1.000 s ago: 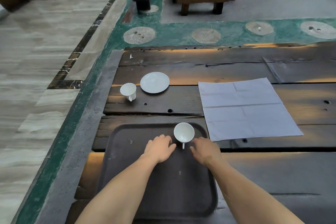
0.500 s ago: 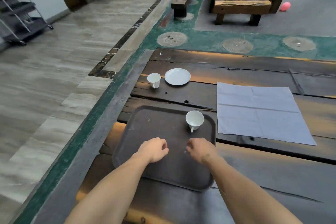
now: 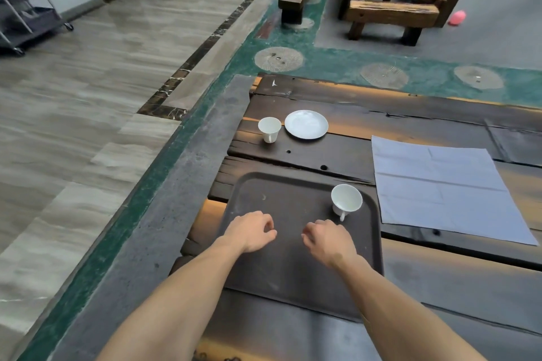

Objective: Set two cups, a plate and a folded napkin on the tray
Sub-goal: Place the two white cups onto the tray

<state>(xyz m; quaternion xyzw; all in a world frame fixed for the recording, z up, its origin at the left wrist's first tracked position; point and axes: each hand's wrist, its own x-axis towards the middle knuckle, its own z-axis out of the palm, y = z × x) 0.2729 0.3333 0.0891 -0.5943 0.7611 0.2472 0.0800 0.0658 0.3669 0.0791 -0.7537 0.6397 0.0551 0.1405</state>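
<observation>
While both hands hover over the near half of the tray (image 3: pixel 252 269), neither holds anything; the left hand (image 3: pixel 251 231) has its fingers loosely curled toward the palm, the right hand (image 3: pixel 328 239) likewise, thumb and fingers drawn in but empty; they sit close together above the tray's middle, probably because one item is settled and nothing else has been picked yet. On the tray, in its far right corner, stands the first cup (image 3: pixel 346 201), upright, its handle turned toward the right hand, just beyond that hand's knuckles and apart from them; tucked into a corner it leaves the tray's centre and left side free, which I judge is room meant for the plate and the other cup. Beyond the tray's far left corner, on the wooden table (image 3: pixel 366 155), the second cup (image 3: pixel 269 129) stands upright with the plate (image 3: pixel 306 124) just beside it on its right, the two not quite touching. Right of the tray, and near its far right edge, the napkin (image 3: pixel 445 187) lies spread flat, creased but not folded; by my reading it needs folding before it goes onto the tray, so that step and two placements remain.
</observation>
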